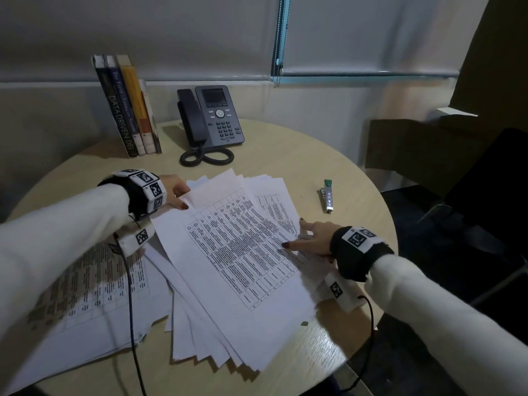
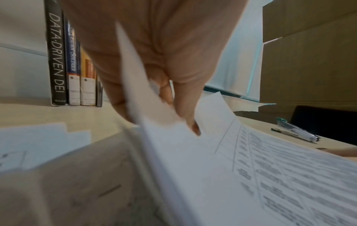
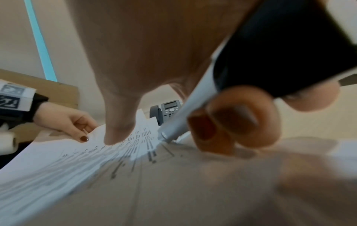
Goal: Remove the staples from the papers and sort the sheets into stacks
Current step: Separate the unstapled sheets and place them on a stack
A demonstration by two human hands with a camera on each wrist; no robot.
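Observation:
A fanned pile of white sheets (image 1: pixel 217 347) lies mid-table, and its top sheet (image 1: pixel 243 247) bears a printed table. My left hand (image 1: pixel 183 200) pinches that sheet's far-left corner, which curls up between thumb and fingers (image 2: pixel 185 107). My right hand (image 1: pixel 300 235) rests at the sheet's right edge with its thumb (image 3: pixel 115 131) pressing on the print. Its other fingers (image 3: pixel 237 120) curl round a slim white tool (image 3: pixel 185 113) whose tip touches the paper. No staple is visible. A second stack (image 1: pixel 85 295) lies under my left forearm.
A silver tool with a green end (image 1: pixel 328 195) lies on the round wooden table (image 1: pixel 314 155), right of the papers. Three books (image 1: pixel 128 110) and a desk phone (image 1: pixel 214 118) stand at the back. A cardboard box (image 1: pixel 414 144) and a dark chair (image 1: pixel 485 181) are beyond the right edge.

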